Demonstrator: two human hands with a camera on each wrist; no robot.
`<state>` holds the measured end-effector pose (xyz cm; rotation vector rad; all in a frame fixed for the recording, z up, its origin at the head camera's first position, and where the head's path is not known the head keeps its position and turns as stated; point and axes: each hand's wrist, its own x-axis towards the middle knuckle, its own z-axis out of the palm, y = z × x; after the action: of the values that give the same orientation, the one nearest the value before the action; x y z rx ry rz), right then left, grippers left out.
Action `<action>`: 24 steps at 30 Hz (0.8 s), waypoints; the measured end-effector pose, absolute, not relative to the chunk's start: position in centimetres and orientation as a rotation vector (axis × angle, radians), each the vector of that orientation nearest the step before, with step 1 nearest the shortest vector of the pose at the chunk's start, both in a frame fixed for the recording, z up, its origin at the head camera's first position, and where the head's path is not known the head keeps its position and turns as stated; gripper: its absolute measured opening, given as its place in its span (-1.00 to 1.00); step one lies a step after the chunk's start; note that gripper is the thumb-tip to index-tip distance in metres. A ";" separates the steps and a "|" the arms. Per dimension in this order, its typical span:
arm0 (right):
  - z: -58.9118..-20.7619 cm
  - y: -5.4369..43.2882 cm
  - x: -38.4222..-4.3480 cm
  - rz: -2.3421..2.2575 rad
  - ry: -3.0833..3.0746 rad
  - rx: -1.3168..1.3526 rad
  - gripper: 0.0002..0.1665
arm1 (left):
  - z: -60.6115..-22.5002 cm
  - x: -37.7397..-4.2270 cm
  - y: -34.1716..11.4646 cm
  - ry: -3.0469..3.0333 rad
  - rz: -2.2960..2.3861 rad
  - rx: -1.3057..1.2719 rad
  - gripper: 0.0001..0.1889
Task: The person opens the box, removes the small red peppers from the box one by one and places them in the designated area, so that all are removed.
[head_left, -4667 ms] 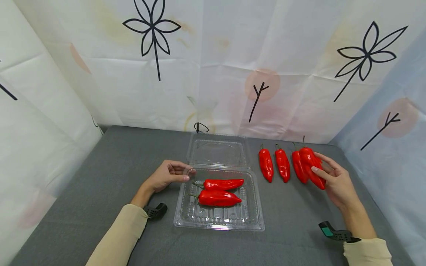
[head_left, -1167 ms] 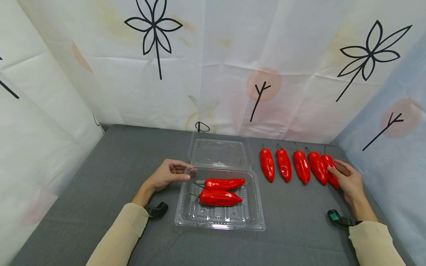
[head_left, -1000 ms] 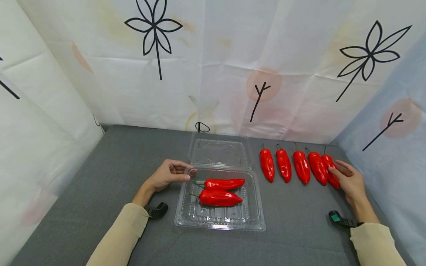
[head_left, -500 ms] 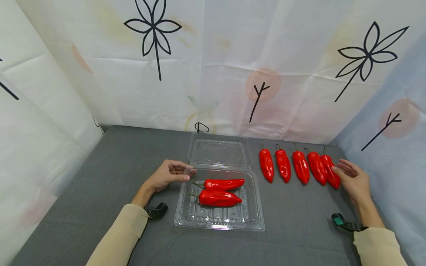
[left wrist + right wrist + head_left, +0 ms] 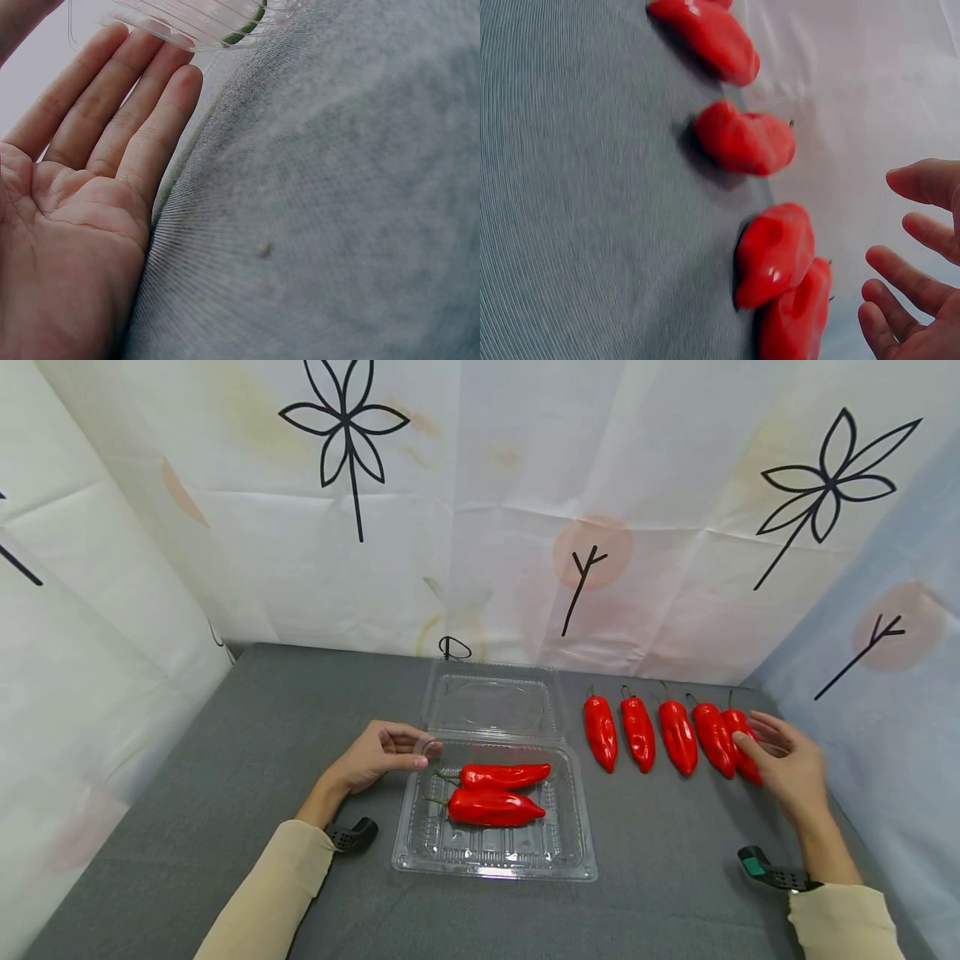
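Observation:
My left hand (image 5: 382, 755) is at the left back corner of a clear plastic clamshell container (image 5: 495, 870), its straight fingertips touching the side; the left wrist view shows the extended fingers (image 5: 142, 112) against the plastic. Two red peppers lie crosswise in the container, one pepper (image 5: 504, 775) behind the other (image 5: 495, 807). My right hand (image 5: 787, 768) hovers at the rightmost red pepper (image 5: 738, 723), partly covering it in the head view. In the right wrist view its fingers (image 5: 904, 277) are spread, with nothing between them. The neighbouring pepper (image 5: 715, 739) leans close against that one.
Three more red peppers stand in the row to the left: one pepper (image 5: 678, 739), a second (image 5: 638, 733) and a third (image 5: 601, 733). The container's lid (image 5: 495, 697) lies folded back behind it. A patterned cloth backdrop (image 5: 510, 527) borders the grey table (image 5: 300, 693).
My right hand has set down the pepper gripped earlier at the row's right end, let go, drawn back rightward, then come back over the last pepper. My left hand stays put.

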<state>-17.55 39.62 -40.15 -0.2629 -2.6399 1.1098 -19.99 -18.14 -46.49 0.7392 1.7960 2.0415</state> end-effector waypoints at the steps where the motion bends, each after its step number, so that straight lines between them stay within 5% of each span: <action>1: -40.1 39.3 -17.5 1.104 -2.638 -0.253 -0.29 | -46.5 -20.0 -18.1 1.798 2.040 0.740 -0.53; 24: -38.6 33.4 -17.6 1.141 -2.559 0.000 -0.40 | -46.5 -20.0 -18.1 1.811 2.036 0.731 -0.54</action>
<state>-17.56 33.41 -38.56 -0.0001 -2.5589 1.1412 -19.96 -18.13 -46.48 0.7312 1.8109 2.0356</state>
